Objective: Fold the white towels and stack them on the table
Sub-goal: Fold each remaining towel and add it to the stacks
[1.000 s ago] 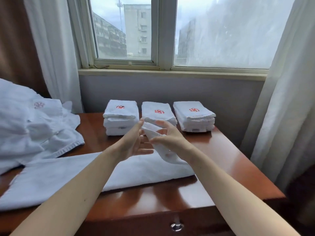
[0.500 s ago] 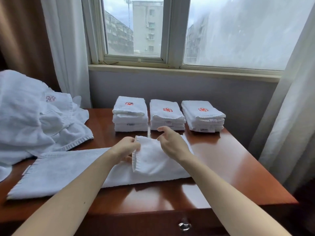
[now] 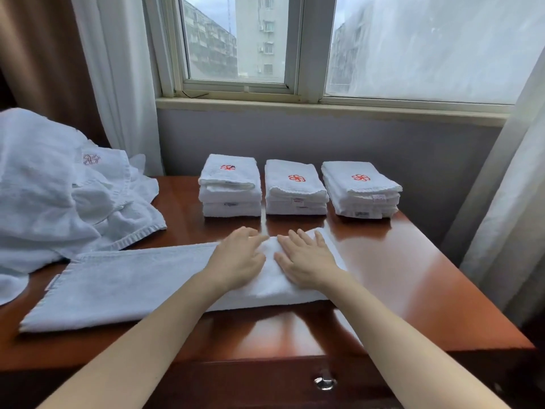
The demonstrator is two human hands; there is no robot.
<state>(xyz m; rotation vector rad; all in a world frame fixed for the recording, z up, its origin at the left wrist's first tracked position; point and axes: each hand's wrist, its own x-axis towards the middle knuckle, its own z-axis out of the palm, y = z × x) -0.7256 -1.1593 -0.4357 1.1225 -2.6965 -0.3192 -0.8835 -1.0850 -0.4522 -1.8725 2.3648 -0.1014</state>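
Nearest to me, below my right forearm, a metal knob (image 3: 324, 382) sits on the drawer front of the wooden table (image 3: 413, 290). Both my hands lie palm down, side by side, on the white towel (image 3: 132, 281) I am folding. My left hand (image 3: 239, 261) and right hand (image 3: 306, 259) hold nothing: the fingers are straight and spread, pressing flat on the doubled-over right end of the towel. The rest of its length runs away to the left of my left hand, flat on the table. Just beyond my fingertips stand three stacks of folded towels with red emblems on top: the left stack (image 3: 231, 190) ahead of my left hand, the middle stack (image 3: 296, 190) ahead of my right, and the right stack (image 3: 361, 191) further right. Well off to the left of my left hand lies a rumpled pile of unfolded towels (image 3: 44, 196). Beyond the stacks are the wall and the window (image 3: 236, 39).
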